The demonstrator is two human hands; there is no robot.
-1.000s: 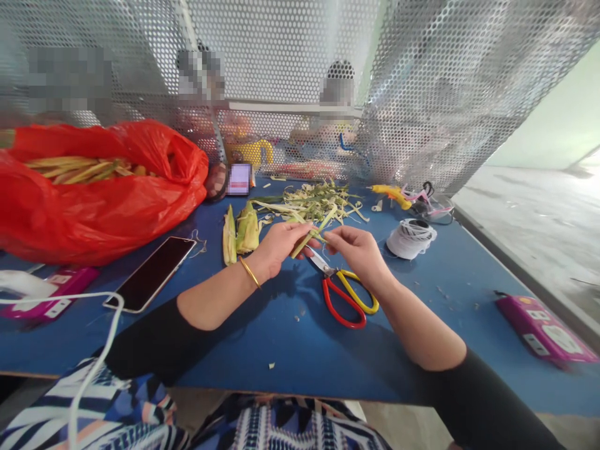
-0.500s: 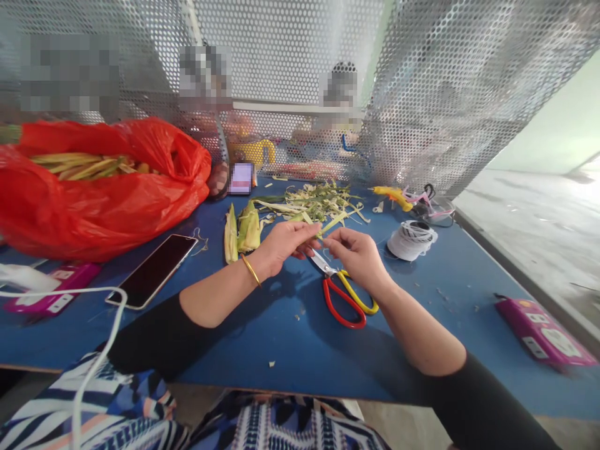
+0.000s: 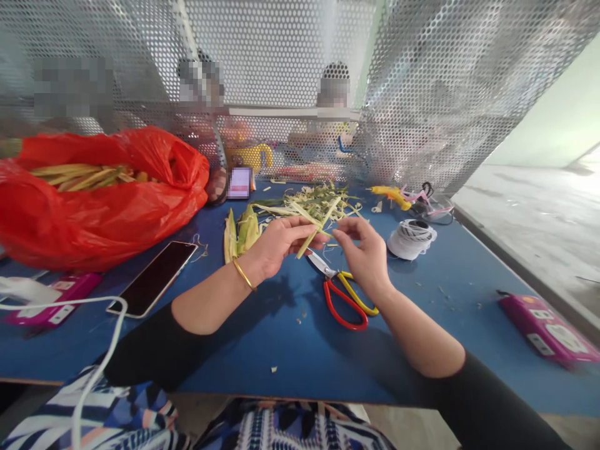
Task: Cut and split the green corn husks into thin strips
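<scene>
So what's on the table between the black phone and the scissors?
In the head view, the left hand and its forearm cross that stretch above the blue table, between the phone and the scissors, with small leaf scraps beneath.

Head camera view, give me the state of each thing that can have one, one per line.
Left hand: fingers shut on leaf strip.
Right hand: fingertips pinched at the strip's end.
Scissors: lying flat, blades shut.
Phone: screen dark, face up.
Red bag: open, leaves inside.
String spool: wound, lying on table.
</scene>
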